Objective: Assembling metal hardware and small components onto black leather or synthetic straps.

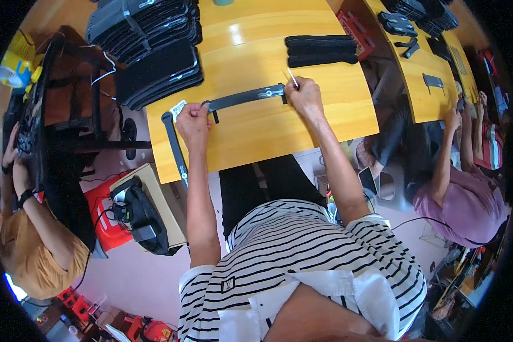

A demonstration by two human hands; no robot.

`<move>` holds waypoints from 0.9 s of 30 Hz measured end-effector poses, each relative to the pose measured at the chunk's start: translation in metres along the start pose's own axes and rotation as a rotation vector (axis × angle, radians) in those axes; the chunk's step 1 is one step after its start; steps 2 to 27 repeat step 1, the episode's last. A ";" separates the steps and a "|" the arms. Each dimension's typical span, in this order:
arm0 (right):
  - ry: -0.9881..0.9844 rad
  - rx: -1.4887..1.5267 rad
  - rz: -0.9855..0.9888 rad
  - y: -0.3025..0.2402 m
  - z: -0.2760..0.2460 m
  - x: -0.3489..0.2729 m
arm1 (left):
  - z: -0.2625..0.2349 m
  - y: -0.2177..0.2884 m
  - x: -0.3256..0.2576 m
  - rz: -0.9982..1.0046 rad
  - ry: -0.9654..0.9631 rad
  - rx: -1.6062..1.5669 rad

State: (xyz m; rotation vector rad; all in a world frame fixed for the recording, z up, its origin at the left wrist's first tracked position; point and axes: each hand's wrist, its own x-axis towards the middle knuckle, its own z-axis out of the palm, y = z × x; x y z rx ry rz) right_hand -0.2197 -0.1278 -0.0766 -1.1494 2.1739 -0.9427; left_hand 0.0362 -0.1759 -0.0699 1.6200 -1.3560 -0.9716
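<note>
Pinning a dark strap (246,97) flat on the yellow table (302,122), left hand (192,121) pinches its near end with closed fingers; right hand (305,97) presses the far end, apparently gripping a thin white stick (293,78). Keep the strap taut and both ends anchored.

Table (302,122): yellow wood, smooth, glossy varnish with light glare. Strap (242,98) under both hands: dark grey, matt, looks like rubbery plastic or leather, small shiny metal fitting on it. Second strap (174,149) at table edge: same matt dark stuff. Stacked pads (154,74): black, matt, soft foam or cloth. Long black pieces (321,50): matt, fabric-like. Tag (178,108): white paper.
</note>
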 end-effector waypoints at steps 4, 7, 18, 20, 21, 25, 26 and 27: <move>-0.017 0.004 0.011 -0.006 -0.002 -0.003 | -0.001 -0.003 0.001 -0.006 0.008 0.004; -0.017 0.004 0.011 -0.006 -0.002 -0.003 | -0.001 -0.003 0.001 -0.006 0.008 0.004; -0.017 0.004 0.011 -0.006 -0.002 -0.003 | -0.001 -0.003 0.001 -0.006 0.008 0.004; -0.017 0.004 0.011 -0.006 -0.002 -0.003 | -0.001 -0.003 0.001 -0.006 0.008 0.004; -0.017 0.004 0.011 -0.006 -0.002 -0.003 | -0.001 -0.003 0.001 -0.006 0.008 0.004; -0.017 0.004 0.011 -0.006 -0.002 -0.003 | -0.001 -0.003 0.001 -0.006 0.008 0.004; -0.017 0.004 0.011 -0.006 -0.002 -0.003 | -0.001 -0.003 0.001 -0.006 0.008 0.004; -0.017 0.004 0.011 -0.006 -0.002 -0.003 | -0.001 -0.003 0.001 -0.006 0.008 0.004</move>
